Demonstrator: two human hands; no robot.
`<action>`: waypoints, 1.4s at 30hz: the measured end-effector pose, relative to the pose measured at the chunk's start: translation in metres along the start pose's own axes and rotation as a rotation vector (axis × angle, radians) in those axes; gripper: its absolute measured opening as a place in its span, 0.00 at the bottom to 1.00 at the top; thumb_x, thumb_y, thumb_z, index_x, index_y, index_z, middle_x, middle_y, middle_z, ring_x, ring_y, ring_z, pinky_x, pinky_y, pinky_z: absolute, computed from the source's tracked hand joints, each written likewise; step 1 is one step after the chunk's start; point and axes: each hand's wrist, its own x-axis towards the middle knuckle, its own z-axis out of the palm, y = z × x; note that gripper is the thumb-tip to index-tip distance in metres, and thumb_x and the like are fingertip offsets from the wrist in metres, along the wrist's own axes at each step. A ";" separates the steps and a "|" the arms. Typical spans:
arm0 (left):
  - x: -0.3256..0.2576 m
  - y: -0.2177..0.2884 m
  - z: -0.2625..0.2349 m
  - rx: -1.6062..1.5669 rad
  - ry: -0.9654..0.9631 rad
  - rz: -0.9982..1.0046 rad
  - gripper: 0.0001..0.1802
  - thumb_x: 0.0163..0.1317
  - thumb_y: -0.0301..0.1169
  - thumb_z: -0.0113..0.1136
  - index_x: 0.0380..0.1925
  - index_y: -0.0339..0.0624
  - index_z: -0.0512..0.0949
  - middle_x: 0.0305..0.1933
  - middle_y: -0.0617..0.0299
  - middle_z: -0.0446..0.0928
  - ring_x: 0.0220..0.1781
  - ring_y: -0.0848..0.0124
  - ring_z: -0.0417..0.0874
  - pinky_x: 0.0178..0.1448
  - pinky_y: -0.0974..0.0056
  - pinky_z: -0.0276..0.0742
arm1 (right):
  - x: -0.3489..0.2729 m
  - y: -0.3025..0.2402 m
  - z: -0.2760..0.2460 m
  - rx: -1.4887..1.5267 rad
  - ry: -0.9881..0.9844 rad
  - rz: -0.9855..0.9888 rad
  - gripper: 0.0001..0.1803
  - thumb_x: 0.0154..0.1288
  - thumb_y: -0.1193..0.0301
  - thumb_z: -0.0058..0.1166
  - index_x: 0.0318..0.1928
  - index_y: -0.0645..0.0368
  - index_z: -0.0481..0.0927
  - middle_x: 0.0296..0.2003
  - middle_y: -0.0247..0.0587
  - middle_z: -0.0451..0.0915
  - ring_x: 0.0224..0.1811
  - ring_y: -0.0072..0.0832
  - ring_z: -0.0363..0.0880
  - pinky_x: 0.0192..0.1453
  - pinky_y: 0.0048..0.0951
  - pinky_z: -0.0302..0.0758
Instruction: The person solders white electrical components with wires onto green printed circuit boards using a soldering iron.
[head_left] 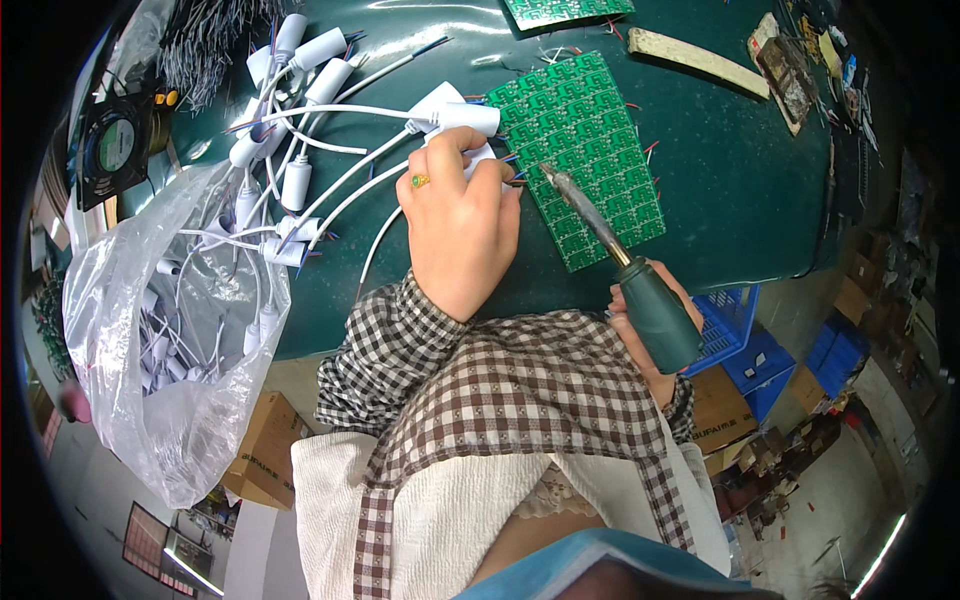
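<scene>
My right hand [640, 325] is wrapped around the dark green handle of a soldering iron [655, 315]. Its tip points up and left, over the green circuit board panel [600, 165]. My left hand [460, 215], with a ring on one finger, is closed on a white cylindrical cable connector [478, 153] at the panel's left edge. Thin coloured wire ends stick out from it toward the board. Just beyond the fingers lie further white connectors [468, 118] with their wires at the panel's edge. Whether the iron's tip touches the board I cannot tell.
Loose white connectors with cables [296, 185] are heaped to the left. A clear plastic bag [120, 370] of them hangs at the table's left edge, near a black fan [112, 148]. Further back lie another circuit board [570, 10] and a curved pale strip [700, 63]. Blue crates [730, 320] stand below right.
</scene>
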 end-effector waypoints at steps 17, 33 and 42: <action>-0.029 -0.013 -0.009 -0.046 0.020 -0.097 0.08 0.59 0.20 0.67 0.37 0.36 0.78 0.52 0.50 0.74 0.41 0.58 0.83 0.41 0.58 0.79 | 0.001 0.005 0.001 0.034 0.080 0.020 0.32 0.54 0.61 0.76 0.54 0.68 0.81 0.49 0.49 0.86 0.48 0.43 0.87 0.54 0.39 0.83; -0.015 -0.023 -0.024 0.004 0.206 0.232 0.12 0.49 0.16 0.69 0.34 0.36 0.80 0.49 0.51 0.83 0.44 0.55 0.84 0.47 0.58 0.81 | 0.008 0.011 -0.003 0.031 0.086 -0.035 0.35 0.53 0.62 0.76 0.59 0.68 0.79 0.38 0.42 0.88 0.39 0.33 0.88 0.50 0.34 0.82; 0.035 -0.018 -0.033 0.047 0.020 0.509 0.09 0.52 0.22 0.62 0.34 0.34 0.75 0.55 0.50 0.79 0.51 0.55 0.83 0.52 0.56 0.81 | 0.009 0.013 -0.003 0.086 0.101 -0.021 0.35 0.54 0.65 0.75 0.60 0.70 0.77 0.35 0.39 0.88 0.35 0.27 0.88 0.47 0.29 0.82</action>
